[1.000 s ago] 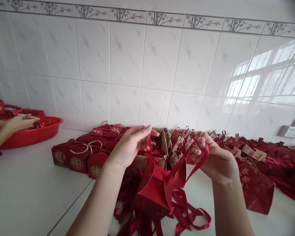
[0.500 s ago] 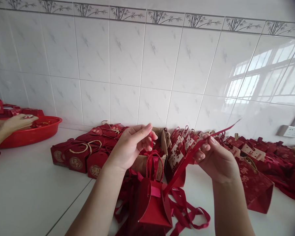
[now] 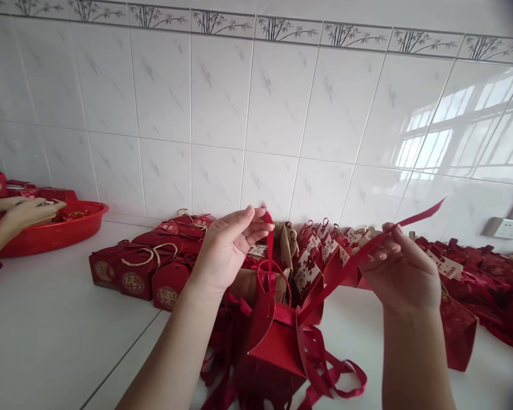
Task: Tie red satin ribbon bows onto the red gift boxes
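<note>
The left hand, at centre, holds one length of ribbon at its fingertips; the right hand, right of centre, pinches another length, its tip jutting free; the box is at lower centre; a basin stands at far left.

The left grip and right grip are bare hands with slender fingers; the left forearm and right forearm are bare too, smooth, tapering towards narrower wrists.

Head-worn view; faces the tiled wall; table close below.
</note>
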